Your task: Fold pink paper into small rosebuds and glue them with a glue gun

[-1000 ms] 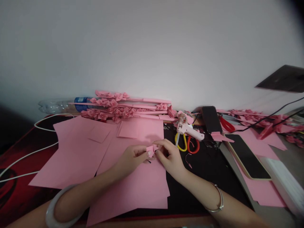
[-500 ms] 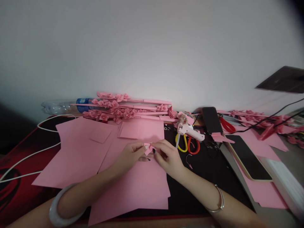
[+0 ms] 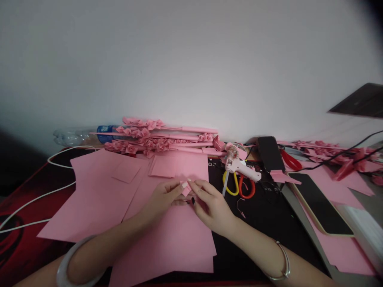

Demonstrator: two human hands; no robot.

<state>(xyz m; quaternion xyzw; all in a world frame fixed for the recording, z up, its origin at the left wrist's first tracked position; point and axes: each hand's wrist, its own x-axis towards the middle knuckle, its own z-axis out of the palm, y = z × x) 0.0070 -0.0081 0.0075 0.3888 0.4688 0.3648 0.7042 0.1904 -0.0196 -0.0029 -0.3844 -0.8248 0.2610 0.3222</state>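
Observation:
My left hand (image 3: 165, 196) and my right hand (image 3: 209, 203) meet over the pink paper sheets (image 3: 167, 227) in the middle of the table. Both pinch one small folded piece of pink paper (image 3: 186, 189) between their fingertips, just above the sheets. My left wrist wears a pale bangle (image 3: 73, 263), my right a thin metal bracelet (image 3: 281, 263). A smaller pink square (image 3: 164, 166) lies just behind my hands.
Pink paper-flower stems (image 3: 161, 139) and a plastic bottle (image 3: 86, 134) lie along the wall. A glue gun (image 3: 241, 167), yellow and red scissors (image 3: 239, 185), a black box (image 3: 271, 153) and a phone (image 3: 320, 201) are at the right. White cables (image 3: 36, 195) cross the left.
Both hands have kept hold of the small pink piece and worked it between the fingertips, shifting slightly toward me. The camera view has moved a little.

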